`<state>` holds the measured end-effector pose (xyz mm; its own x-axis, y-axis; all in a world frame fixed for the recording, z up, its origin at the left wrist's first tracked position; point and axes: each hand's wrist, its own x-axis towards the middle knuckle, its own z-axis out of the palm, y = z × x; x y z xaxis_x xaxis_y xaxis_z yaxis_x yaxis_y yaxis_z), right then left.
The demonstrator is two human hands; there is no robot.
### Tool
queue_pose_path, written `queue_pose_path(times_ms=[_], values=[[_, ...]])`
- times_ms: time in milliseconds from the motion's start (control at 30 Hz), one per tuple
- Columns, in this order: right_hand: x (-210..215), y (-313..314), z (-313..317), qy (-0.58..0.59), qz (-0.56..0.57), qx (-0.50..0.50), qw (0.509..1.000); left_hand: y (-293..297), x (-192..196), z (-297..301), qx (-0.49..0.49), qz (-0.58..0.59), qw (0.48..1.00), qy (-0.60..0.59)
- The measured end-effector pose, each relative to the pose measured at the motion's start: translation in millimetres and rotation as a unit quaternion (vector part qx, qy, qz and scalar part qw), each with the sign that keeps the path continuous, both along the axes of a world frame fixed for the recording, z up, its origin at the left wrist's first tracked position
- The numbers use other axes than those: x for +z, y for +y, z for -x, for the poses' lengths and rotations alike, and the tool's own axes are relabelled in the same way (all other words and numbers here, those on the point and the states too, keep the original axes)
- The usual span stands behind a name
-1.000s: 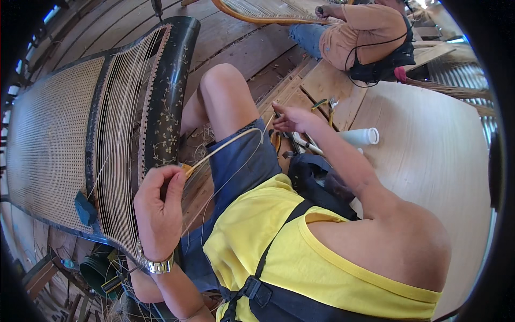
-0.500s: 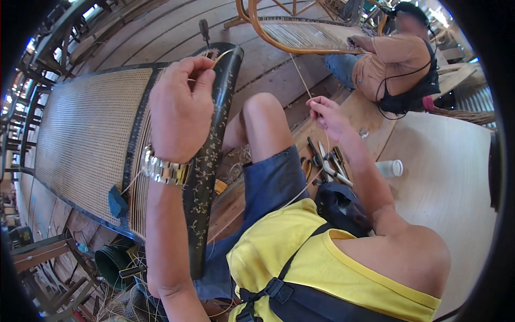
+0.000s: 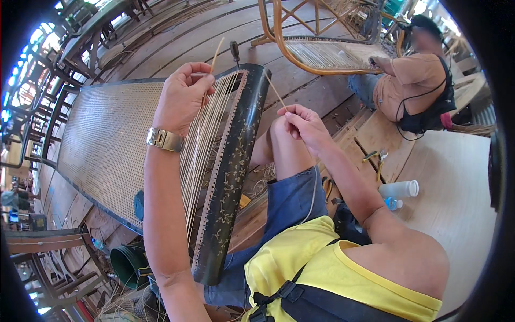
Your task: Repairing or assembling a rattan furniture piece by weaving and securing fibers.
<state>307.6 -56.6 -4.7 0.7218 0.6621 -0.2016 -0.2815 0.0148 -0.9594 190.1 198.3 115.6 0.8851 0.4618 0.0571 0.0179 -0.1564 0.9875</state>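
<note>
Yellow tank top (image 3: 300, 257) fills lower centre. Left hand (image 3: 185, 96), upper centre-left, pinches a pale cane strip (image 3: 217, 55), tip pointing up. Right hand (image 3: 307, 129), right of centre, pinches a thin strand (image 3: 276, 90) slanting up-left to the top of a dark floral rail (image 3: 234, 166), mid-frame. Parallel canes (image 3: 206, 134) line its left side; woven panel (image 3: 112, 123) spreads across frame left. Farther, upper right: seated co-worker (image 3: 416, 78), bentwood frame (image 3: 322, 70).
</note>
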Motion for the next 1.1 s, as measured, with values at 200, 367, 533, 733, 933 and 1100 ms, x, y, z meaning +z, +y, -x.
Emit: queue_pose_path(times_ms=[200, 367, 533, 733, 933, 1100], values=[[6, 18, 18, -0.025, 0.002, 0.023, 0.999, -20, -40, 43, -0.002, 0.056, 0.997, 0.057], [2, 16, 26, 0.001, -0.027, 0.073, 0.997, -61, -96, 105, 0.0, 0.191, 0.978, 0.089], [-18, 22, 24, -0.116, 0.044, 0.062, 0.99, -66, -109, 116, 0.019, 0.363, 0.928, -0.082], [-9, -5, -9, -0.227, 0.099, -0.031, 0.968, -62, -27, 97, 0.213, 0.054, 0.961, -0.167], [17, -32, 18, 0.132, -0.031, 0.1, 0.986, -83, -66, 133, 0.063, 0.151, 0.984, -0.066], [8, -6, 68, 0.306, -0.031, 0.276, 0.911, -116, -106, 123, 0.083, 0.217, 0.97, -0.068]])
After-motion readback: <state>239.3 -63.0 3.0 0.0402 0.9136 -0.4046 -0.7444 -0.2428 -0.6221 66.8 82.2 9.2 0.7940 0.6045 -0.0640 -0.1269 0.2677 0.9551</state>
